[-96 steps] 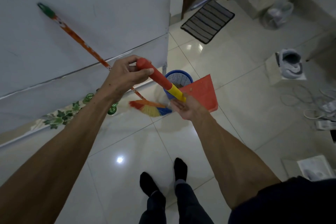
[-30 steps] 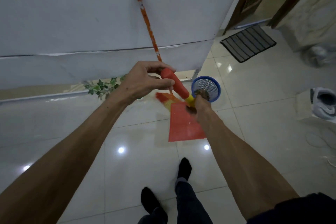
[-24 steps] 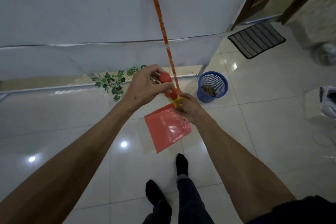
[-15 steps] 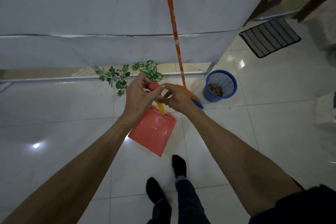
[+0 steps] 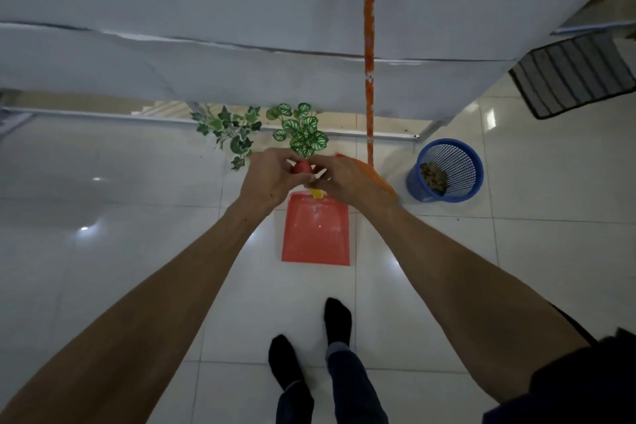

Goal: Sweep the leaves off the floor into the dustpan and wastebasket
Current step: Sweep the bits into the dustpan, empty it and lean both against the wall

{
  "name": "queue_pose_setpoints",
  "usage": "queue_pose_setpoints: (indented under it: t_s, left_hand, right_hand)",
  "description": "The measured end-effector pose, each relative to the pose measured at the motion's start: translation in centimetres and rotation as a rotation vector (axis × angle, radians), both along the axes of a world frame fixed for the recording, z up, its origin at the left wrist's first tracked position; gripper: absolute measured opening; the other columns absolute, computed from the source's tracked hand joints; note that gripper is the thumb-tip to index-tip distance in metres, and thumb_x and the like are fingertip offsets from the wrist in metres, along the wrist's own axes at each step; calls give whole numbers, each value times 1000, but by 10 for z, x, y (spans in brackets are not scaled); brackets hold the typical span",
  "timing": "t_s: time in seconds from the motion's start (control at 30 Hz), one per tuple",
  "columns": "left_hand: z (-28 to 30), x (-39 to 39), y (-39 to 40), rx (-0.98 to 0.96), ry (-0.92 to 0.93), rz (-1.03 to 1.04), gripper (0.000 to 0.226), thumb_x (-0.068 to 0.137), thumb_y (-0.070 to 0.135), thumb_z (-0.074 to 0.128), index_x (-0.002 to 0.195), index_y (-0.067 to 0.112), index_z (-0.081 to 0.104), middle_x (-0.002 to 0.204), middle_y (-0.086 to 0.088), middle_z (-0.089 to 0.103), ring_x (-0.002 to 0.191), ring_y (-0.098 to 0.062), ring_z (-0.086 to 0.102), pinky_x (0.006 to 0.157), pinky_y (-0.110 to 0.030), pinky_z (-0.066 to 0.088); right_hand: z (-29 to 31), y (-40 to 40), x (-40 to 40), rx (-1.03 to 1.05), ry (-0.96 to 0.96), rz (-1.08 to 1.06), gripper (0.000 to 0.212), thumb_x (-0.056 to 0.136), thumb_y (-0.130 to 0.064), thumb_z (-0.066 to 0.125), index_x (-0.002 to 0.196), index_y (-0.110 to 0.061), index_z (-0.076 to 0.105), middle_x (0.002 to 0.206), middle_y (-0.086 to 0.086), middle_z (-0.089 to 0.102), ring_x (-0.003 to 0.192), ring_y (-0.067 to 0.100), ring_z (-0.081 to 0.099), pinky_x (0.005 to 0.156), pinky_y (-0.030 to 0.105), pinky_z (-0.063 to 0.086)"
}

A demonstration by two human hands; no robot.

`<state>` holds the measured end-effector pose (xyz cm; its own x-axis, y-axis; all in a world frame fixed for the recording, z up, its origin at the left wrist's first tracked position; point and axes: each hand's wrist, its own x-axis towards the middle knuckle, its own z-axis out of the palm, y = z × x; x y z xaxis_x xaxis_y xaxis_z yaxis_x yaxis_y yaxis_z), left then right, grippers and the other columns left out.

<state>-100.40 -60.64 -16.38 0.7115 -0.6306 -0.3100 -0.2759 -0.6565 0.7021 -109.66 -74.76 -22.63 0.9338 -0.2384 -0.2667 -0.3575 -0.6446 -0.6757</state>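
Red plastic dustpan [image 5: 315, 234], judged light and stiff, is held pan-down at frame centre by its handle top, gripped by left hand [image 5: 272, 179] and pinched by right hand [image 5: 344, 179]; blue wastebasket [image 5: 445, 169] is seen right.

Both bare forearms extended forward, converging at frame centre. Left hand [image 5: 266, 179]: fingers curled round red grip end of dustpan handle [image 5: 303, 168]. Right hand [image 5: 346, 181]: fingers curled, pinching same handle just right of left hand, fingertips touching. Feet in dark socks planted near, below hands.
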Motion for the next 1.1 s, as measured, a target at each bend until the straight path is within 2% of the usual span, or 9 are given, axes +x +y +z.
queue_pose_setpoints:
  t_s: [0.07,0.13,0.2,0.27,0.33,0.57,0.77,0.93,1.1]
  left_hand:
    - [-13,3,-10,14,2,34,31,72,26,88,100,15,78,65,8,61,56,5,55,53,0,39]
    - [-24,6,-20,36,-6,33,32,72,27,89,100,17,78,62,9,58,53,5,54,51,-1,38]
    - [-33,6,-27,70,-24,23,33,72,29,88,102,19,78,63,8,60,58,-1,59,56,-6,43]
    - [-42,8,-31,100,-34,17,32,73,32,87,102,23,77,67,8,64,78,-16,66,73,-27,56]
    - [-46,9,-34,98,-21,30,31,74,31,87,102,23,77,72,3,69,78,-18,66,81,-35,58]
    - [-53,19,-58,86,-35,38,30,77,24,85,105,18,78,80,-3,73,69,-13,65,67,-17,48]
    - [-60,11,-60,-15,65,0,25,95,25,67,116,15,74,101,-1,75,89,-11,66,85,-20,50]
    - [-53,4,-62,-10,196,14,27,100,33,55,120,27,73,101,9,68,106,-13,62,87,-24,41]
    - [-31,4,-54,14,195,-57,31,102,34,52,129,32,67,126,-1,68,121,-17,58,95,-25,40]
  right_hand:
    - [-2,-10,1,7,-22,3,39,92,-29,71,131,-25,66,113,-3,73,88,7,63,65,3,40]
    - [-9,-17,1,47,-38,-12,38,93,-26,70,130,-22,67,113,2,73,87,7,64,72,11,51]
    - [-17,-22,-1,56,-41,-23,36,95,-24,69,131,-19,66,113,3,73,87,7,65,69,3,47]
    - [-24,-27,-1,20,-37,-19,36,96,-24,67,133,-20,65,113,3,72,91,10,69,62,-6,37]
    - [-28,-29,1,-1,-27,-21,38,98,-28,64,136,-24,62,116,2,72,98,14,70,60,-6,36]
    - [-45,-35,10,27,-3,-140,36,97,-40,61,131,-28,61,112,2,76,103,20,72,82,26,54]
    - [-49,-50,3,57,-6,-154,33,98,-40,59,129,-27,58,104,-1,76,92,10,70,65,8,41]
    - [-35,-58,3,66,17,-191,43,96,-39,63,135,-26,51,102,5,75,86,13,65,73,26,47]
    - [-15,-59,4,21,97,-193,49,94,-32,65,141,-25,51,120,10,70,110,24,66,90,38,53]
